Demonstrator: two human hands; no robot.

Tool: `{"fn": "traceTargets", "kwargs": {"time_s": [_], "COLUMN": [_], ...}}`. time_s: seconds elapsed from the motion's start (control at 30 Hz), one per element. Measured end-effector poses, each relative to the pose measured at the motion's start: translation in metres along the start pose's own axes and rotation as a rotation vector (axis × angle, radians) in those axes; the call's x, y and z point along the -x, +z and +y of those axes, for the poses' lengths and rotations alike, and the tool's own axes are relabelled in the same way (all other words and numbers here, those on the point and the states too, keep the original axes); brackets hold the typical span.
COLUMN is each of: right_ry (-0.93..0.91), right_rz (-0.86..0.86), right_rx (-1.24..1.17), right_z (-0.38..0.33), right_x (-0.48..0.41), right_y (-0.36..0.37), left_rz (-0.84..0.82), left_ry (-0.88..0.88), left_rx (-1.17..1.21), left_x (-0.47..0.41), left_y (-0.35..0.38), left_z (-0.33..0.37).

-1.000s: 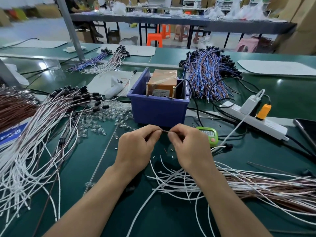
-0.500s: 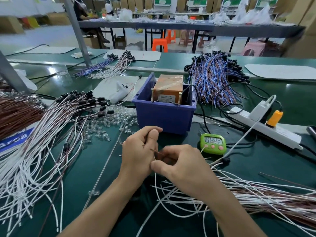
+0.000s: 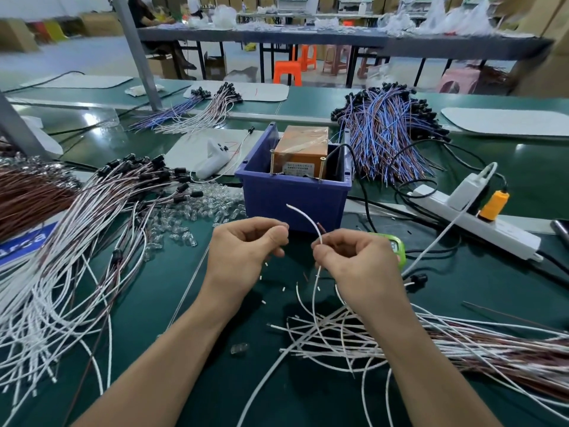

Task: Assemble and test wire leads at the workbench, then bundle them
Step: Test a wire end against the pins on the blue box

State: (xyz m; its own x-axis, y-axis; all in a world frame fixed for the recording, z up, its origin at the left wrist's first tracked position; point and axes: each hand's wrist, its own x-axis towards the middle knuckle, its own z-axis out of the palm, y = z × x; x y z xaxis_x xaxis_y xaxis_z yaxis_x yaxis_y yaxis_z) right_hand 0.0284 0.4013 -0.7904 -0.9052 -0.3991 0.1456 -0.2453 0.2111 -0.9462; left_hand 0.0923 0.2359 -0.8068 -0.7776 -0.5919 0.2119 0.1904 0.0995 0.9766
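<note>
**White lead pinched up in front of the blue bin**

Nearest, on the dark green tabletop (image 3: 224,389), a loose fan of white and brown wires (image 3: 446,343) lies beside the right forearm, probably kept there as stock within easy reach. From it one thin white wire (image 3: 310,221) rises through the right hand (image 3: 357,260). That hand pinches the wire between thumb and forefinger, together with a short brown wire tip (image 3: 320,227). The white end arcs up and left, towards the left hand (image 3: 243,254).

The left hand is curled, thumb against forefinger, and is apart from the wire. Whether it pinches some small part I cannot tell. The pose suggests an end about to be fitted, so this lead is at the assembly step, with testing and bundling not yet done.

A green digital timer (image 3: 399,252) shows just behind the right hand. Beyond the hands, a blue plastic bin (image 3: 292,201) holds an orange-brown box (image 3: 301,146), set centrally, perhaps as the tester. Left of the bin lie scattered clear plastic caps (image 3: 191,211) and a heap of white leads with black ends (image 3: 101,217). Farthest back is a pile of blue and purple wires (image 3: 385,134).
</note>
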Motion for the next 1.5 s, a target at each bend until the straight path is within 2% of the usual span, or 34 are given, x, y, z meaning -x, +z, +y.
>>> {"fn": "traceTargets", "kwargs": {"time_s": [0.17,0.27,0.43,0.67,0.9,0.97,1.07,1.17,1.33,1.5], "right_ry": [0.033,0.053,0.047,0.041,0.037,0.023,-0.005,-0.030,-0.004,-0.007], "right_rz": [-0.019,-0.058,-0.095,-0.126,-0.081,-0.039,-0.043,-0.101,-0.178,0.088], "right_rx": [0.026,0.039,0.087,0.150,0.133,0.108,0.100,0.104,0.172,0.372], "right_z": [0.003,0.004,0.007,0.010,0.012,0.012,0.009,0.008,0.001,-0.004], "right_x": [0.001,0.001,0.000,-0.002,-0.004,-0.005,-0.003,-0.001,0.002,0.001], "right_y": [0.000,0.002,0.003,-0.001,-0.004,-0.005,-0.004,-0.002,-0.008,-0.023], "left_rz": [-0.021,0.024,0.061,0.021,0.131,0.100,-0.070,-0.167,-0.064,0.112], "left_ry": [-0.028,-0.029,-0.134,-0.272,-0.319,-0.299,-0.253,-0.236,-0.283,-0.340], "left_rx": [0.018,0.015,0.112,0.208,0.257,0.182,0.027,0.020,0.088,0.198], "left_x": [0.003,0.003,0.001,0.002,-0.004,0.000,0.013,0.023,0.022,0.007], "left_y": [-0.001,0.000,-0.002,-0.003,-0.009,-0.005,0.006,0.018,0.019,0.017], "left_z": [0.002,0.004,0.008,0.005,0.004,0.007,0.008,0.006,0.006,0.015]}}
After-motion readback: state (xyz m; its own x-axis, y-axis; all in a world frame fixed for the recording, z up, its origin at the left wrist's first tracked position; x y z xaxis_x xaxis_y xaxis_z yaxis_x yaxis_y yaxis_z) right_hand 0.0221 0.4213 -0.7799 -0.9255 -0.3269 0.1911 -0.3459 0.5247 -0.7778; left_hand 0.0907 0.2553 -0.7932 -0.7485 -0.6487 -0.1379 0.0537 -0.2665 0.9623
